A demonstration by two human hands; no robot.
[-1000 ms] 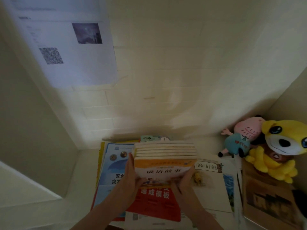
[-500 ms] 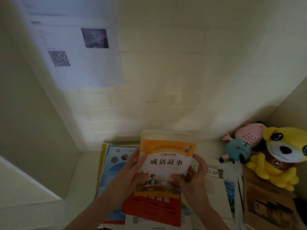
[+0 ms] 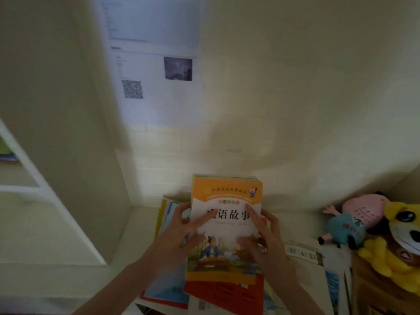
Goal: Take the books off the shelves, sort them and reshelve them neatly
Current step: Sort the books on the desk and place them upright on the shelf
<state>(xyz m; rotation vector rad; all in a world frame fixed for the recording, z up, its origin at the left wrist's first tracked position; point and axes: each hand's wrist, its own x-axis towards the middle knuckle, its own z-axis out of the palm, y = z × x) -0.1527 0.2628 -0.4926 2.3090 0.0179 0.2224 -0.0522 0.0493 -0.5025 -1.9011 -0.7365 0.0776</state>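
Seen from above, inside a pale, dim shelf compartment: a small stack of paperback books with an orange-and-white illustrated top cover point(image 3: 225, 228), lying flat at the centre of the shelf floor, directly ahead of both hands and touching them. Long axis running near to far, with the far end close to the pale back wall point(image 3: 284, 110). Left hand point(image 3: 181, 230) at the stack's left edge, fingers spread flat over the cover, thumb low on the cover. Right hand point(image 3: 261, 233) mirrored at the right edge, fingers likewise splayed on top, pressing rather than clenched; neither closed around the stack, both equally near, one per side. Exact number of books in the stack impossible to count; only several page edges showing at the far end. Underneath, at least three flat items: a red-covered book point(image 3: 227, 294) peeking out at the near end, a blue-covered book with a yellow border point(image 3: 170, 269) to the left, and a pale booklet point(image 3: 304, 253) to the right. At the far right, two soft toys touching: a pink-and-teal plush pig point(image 3: 350, 221) and a yellow-and-white plush dog point(image 3: 400, 242). On the back wall, upper left, white printed paper sheets point(image 3: 163, 87) with one code square and one dark photo. Likely step: squaring the stack before lifting or leaving it.
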